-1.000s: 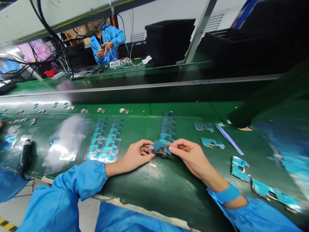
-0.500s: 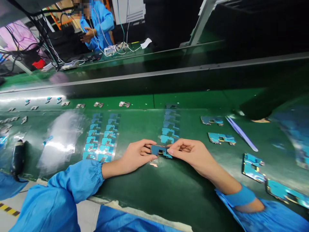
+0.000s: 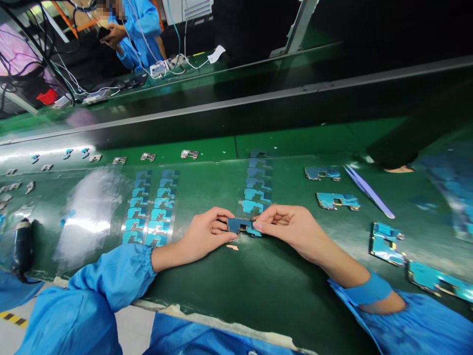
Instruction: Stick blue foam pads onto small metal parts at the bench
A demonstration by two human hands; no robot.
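Note:
Between my two hands is a small blue-faced circuit board (image 3: 238,225), raised just off the green mat. My left hand (image 3: 207,229) pinches its left end between thumb and fingers. At the board's right end, my right hand (image 3: 286,224) is closed with thumb and forefinger pressed on the edge. Directly behind the board lies a strip of blue cut-out stickers (image 3: 254,192), its near end partly covered by my right hand. A small copper-coloured piece (image 3: 232,247) rests on the mat just below the board.
Right of my hands lie several blue-covered boards (image 3: 338,200) and purple tweezers (image 3: 369,191). To the left are more sticker strips (image 3: 159,212), clear plastic sheets (image 3: 86,217) and a dark cylindrical tool (image 3: 22,246). Bare boards (image 3: 189,154) line the back. A person (image 3: 142,29) stands beyond.
The view has shifted slightly, so most things sit a little further left and higher. Both hands keep hold of the board, with hardly any change in grip.

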